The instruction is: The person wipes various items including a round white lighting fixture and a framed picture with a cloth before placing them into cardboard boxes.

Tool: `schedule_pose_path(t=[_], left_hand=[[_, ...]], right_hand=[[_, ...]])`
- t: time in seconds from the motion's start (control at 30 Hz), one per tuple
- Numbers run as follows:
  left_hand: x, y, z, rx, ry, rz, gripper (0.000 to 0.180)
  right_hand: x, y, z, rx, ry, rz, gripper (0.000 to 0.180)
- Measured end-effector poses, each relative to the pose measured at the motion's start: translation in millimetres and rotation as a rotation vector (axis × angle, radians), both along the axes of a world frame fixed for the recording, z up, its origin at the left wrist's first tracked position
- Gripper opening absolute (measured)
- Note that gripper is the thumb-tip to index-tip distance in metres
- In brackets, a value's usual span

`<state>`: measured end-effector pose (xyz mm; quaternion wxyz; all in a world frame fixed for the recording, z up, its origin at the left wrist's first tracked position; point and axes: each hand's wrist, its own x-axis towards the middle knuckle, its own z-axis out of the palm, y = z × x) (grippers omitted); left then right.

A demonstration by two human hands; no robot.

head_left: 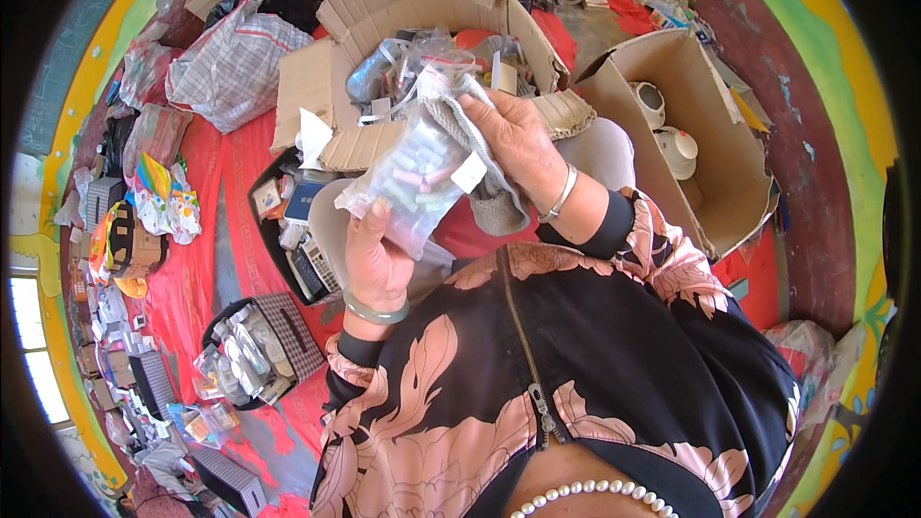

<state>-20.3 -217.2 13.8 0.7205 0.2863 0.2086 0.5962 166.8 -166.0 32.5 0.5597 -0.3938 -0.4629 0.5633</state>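
Observation:
My left hand (pixel 377 257) grips the lower edge of a clear plastic bag (pixel 408 187) with its thumb on the front. Short pastel sticks, which look like chalk, show through the plastic in pink, green and white. My right hand (pixel 518 144) is closed on a grey cloth (pixel 494 206), pressed to the bag's right side. A small white label hangs by the cloth. Both are held up over my lap, in front of an open cardboard box (pixel 408 0) with plastic-wrapped items inside.
To the right, another cardboard box (pixel 734 182) holds white bowl-like cups (pixel 676 152). At left stand a basket of packets (pixel 254 350), a dark box with a calculator (pixel 315 264) and a checked bag (pixel 235 67). Red sheeting (pixel 192 297) covers the floor.

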Motion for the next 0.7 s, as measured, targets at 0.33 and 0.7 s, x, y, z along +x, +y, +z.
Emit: schedule_pose_path(t=[0.33,0.7], left_hand=[[1.5,0.3,3.8,0.004,0.015,0.076,0.045],[5.9,10.9,-21.9,0.221,0.515,0.164,0.063]], right_hand=[[46.5,13.9,-8.1,-0.203,0.138,-0.278,0.029],[-30.5,-28.7,43.2,1.033,-1.034,0.078,0.050]])
